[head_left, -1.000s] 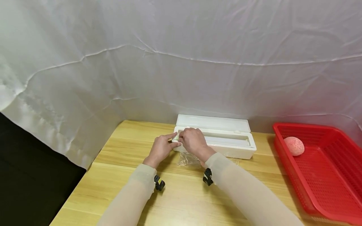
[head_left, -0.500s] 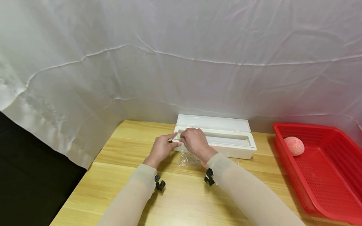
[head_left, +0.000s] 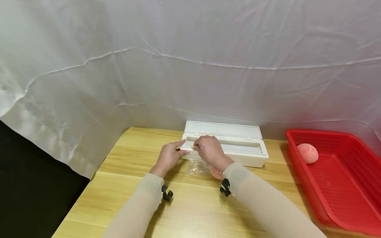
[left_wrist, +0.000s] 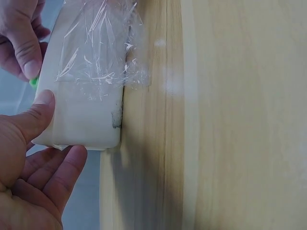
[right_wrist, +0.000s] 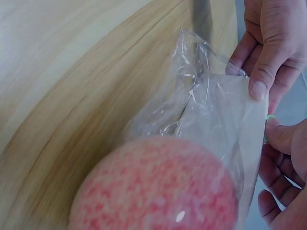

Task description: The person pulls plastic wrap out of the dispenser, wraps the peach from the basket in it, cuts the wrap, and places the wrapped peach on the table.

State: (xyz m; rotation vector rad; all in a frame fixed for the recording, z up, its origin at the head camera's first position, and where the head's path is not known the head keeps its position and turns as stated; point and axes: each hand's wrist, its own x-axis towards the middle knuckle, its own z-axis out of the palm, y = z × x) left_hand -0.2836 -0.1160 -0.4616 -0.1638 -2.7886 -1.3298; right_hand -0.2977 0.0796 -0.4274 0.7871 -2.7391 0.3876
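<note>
A long white cling film dispenser (head_left: pixel 250 161) lies at the back of the table, its lid (head_left: pixel 223 129) tipped back. My left hand (head_left: pixel 168 155) grips its left end, thumb on the front wall and fingers around the end in the left wrist view. With thumb and fingers, my right hand (head_left: pixel 209 150) pinches a small green slide cutter (left_wrist: pixel 33 82) on the top front edge. Clear cling film (left_wrist: pixel 103 52) hangs crumpled over the front wall onto the table. A pink speckled ball (right_wrist: pixel 158 187) sits in front of the dispenser, partly behind my right wrist in the head view.
At the right stands a red plastic basket (head_left: pixel 319 198) with another pink ball (head_left: pixel 308 153) inside. A grey-white curtain (head_left: pixel 190 66) hangs close behind the wooden table (head_left: pixel 190 211). The table's left edge drops to a dark area.
My right hand has slid a little to the right along the dispenser with the green slide cutter. More of the pink ball shows beside my wrist. The left hand keeps its hold.
</note>
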